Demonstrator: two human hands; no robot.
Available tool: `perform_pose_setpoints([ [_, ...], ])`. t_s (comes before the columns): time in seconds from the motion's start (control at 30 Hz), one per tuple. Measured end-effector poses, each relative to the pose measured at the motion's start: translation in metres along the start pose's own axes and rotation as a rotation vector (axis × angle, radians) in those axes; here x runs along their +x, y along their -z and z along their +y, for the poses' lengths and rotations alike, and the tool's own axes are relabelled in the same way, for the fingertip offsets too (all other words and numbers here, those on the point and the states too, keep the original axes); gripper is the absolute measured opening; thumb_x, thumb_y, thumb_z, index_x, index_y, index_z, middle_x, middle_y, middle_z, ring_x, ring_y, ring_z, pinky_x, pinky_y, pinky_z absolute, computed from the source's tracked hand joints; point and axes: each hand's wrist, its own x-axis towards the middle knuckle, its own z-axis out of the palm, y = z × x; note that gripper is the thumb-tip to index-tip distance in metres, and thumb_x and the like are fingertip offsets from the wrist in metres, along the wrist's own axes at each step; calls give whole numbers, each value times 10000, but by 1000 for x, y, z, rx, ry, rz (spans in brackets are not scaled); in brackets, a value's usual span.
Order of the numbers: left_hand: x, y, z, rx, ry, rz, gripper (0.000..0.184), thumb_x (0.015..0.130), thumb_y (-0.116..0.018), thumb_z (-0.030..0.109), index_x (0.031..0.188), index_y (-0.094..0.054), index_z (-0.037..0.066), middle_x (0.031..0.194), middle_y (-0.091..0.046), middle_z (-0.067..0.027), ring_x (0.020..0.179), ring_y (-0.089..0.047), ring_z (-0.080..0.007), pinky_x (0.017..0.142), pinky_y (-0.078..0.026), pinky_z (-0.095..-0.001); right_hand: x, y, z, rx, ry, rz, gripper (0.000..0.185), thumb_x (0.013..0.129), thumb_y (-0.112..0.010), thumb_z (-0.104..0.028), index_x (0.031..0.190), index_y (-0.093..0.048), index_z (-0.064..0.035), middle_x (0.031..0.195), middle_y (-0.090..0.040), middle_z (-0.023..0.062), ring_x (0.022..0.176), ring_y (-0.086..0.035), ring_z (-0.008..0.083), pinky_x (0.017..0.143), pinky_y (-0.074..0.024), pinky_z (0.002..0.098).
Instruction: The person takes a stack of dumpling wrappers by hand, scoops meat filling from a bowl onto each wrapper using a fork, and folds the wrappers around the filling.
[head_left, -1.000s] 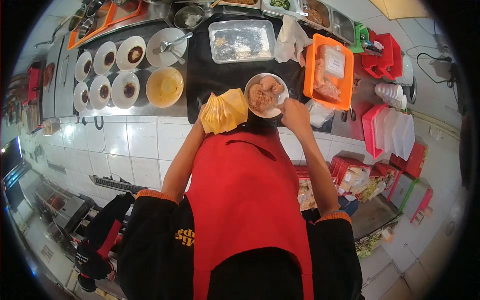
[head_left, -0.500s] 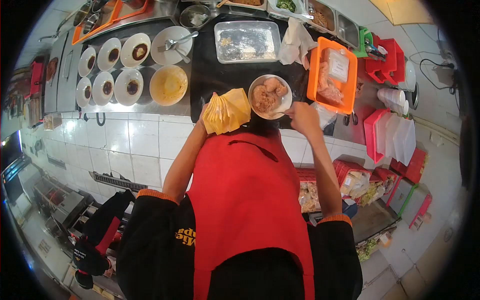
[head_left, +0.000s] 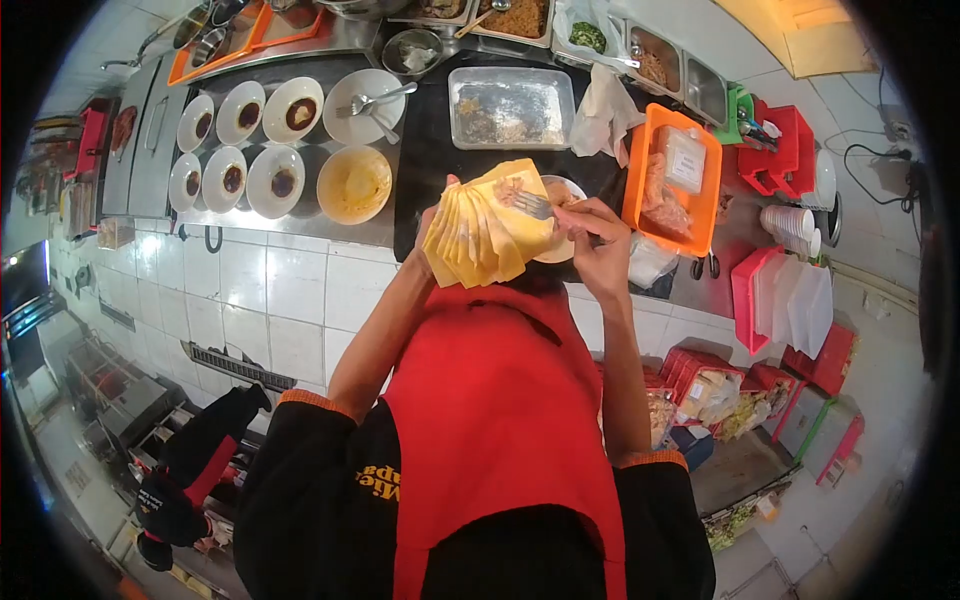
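Note:
My left hand (head_left: 428, 236) is closed on a fanned stack of yellow dumpling wrappers (head_left: 470, 240), held above the front of the counter. In my right hand (head_left: 600, 245) is a fork (head_left: 533, 205), its tines resting on the top wrapper. A smear of pale minced filling (head_left: 508, 190) lies on that wrapper beside the tines. Behind the wrappers and right hand, a white bowl (head_left: 577, 188) of filling shows only in part. A clear tray (head_left: 510, 108) dusted with white powder sits just beyond the stack.
Left on the counter stand several white bowls (head_left: 272, 182) with dark sauce, a bowl with yellow residue (head_left: 354, 186), and a bowl holding cutlery (head_left: 362, 106). An orange tray (head_left: 672, 180) with packed meat is at right. A co-worker (head_left: 185, 480) is at lower left.
My right hand has lifted the fork from the bowl and moved left to the wrappers. Filling now lies on the top wrapper. My left hand has shifted the stack right, partly over the bowl.

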Motion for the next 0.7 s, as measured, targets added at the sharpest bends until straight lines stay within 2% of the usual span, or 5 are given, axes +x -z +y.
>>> perform_pose_setpoints([
  [0.1, -1, -11, 2, 86, -59, 52, 765, 1018, -404, 596, 1489, -365, -6, 1409, -524, -241, 1247, -584, -370, 1054, -486, -510, -2, 12, 0, -10, 12, 37, 294, 908, -562, 130, 1082, -758, -4, 947, -643, 62, 720, -536, 85, 635, -421, 206],
  [0.27, -6, -17, 2, 232, -139, 58, 753, 1027, -371, 595, 1484, -371, -4, 1378, -549, -223, 1228, -602, -337, 1030, -512, -478, -9, 40, -29, 249, -195, -13, 213, 962, -612, 23, 1107, -755, -38, 923, -647, 35, 655, -494, 68, 575, -397, 209],
  [0.33, -5, -14, 2, 510, -187, 84, 741, 1033, -343, 593, 1473, -383, -2, 1352, -571, -194, 1210, -616, -294, 1020, -521, -432, -5, 40, -52, 230, -200, -71, 248, 935, -599, 67, 1105, -750, -31, 901, -659, 46, 639, -532, 91, 590, -425, 224],
  [0.43, -8, -16, -1, 687, -130, 145, 758, 1031, -354, 598, 1476, -381, -15, 1406, -535, -220, 1250, -585, -337, 1068, -479, -447, 5, 31, -48, -71, 55, -107, 225, 963, -588, 32, 1093, -757, -41, 830, -626, 27, 642, -478, 64, 552, -334, 208],
  [0.7, -8, -14, -1, 513, -132, 147, 734, 1034, -383, 568, 1487, -373, -10, 1443, -502, -231, 1297, -545, -345, 1102, -445, -475, 4, 42, -28, 83, -129, -161, 245, 975, -593, 19, 1142, -751, -65, 846, -611, 20, 639, -452, 39, 538, -344, 199],
])
